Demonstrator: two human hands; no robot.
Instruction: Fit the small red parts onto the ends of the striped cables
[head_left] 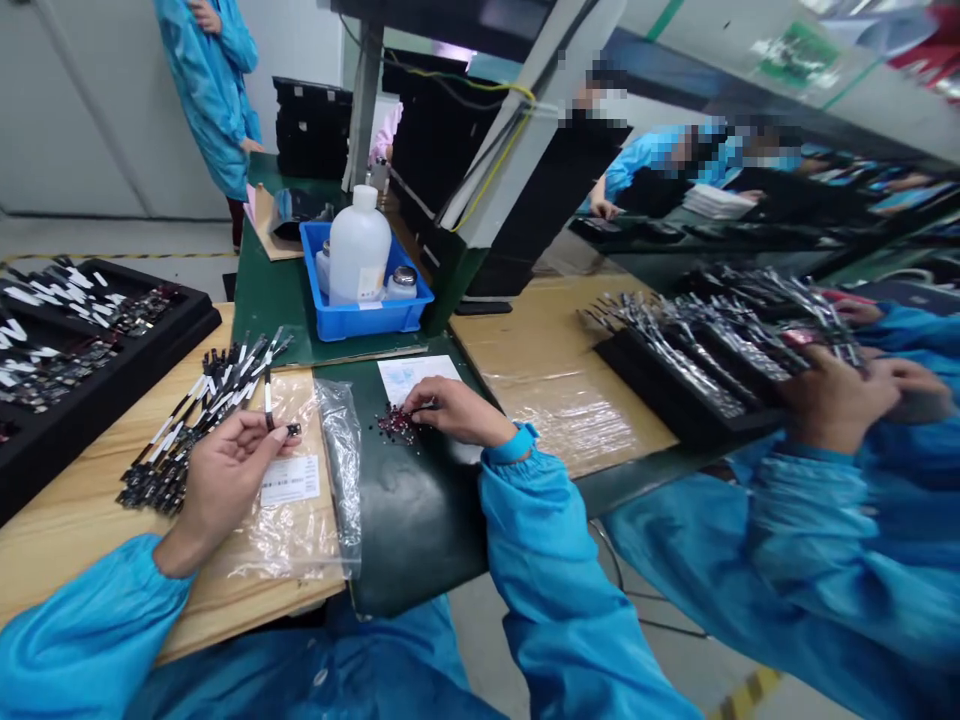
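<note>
My left hand (225, 470) is closed in a pinch on a thin black flex cable (268, 400) with a white band, held upright over a clear plastic bag (300, 500). A pile of several like cables (199, 415) lies just left of it on the wooden board. My right hand (454, 410) rests on the dark green mat (405, 500), fingers pinched at a small heap of tiny dark red parts (394, 423); what it grips is too small to make out. A white paper slip (412, 375) lies beside that hand.
A black tray (112, 370) with cables stands at the left. A blue bin (360, 310) holds a white bottle (358, 245). At the right a co-worker's hands (840, 395) work over another black tray (675, 385). A person in blue stands at the back left.
</note>
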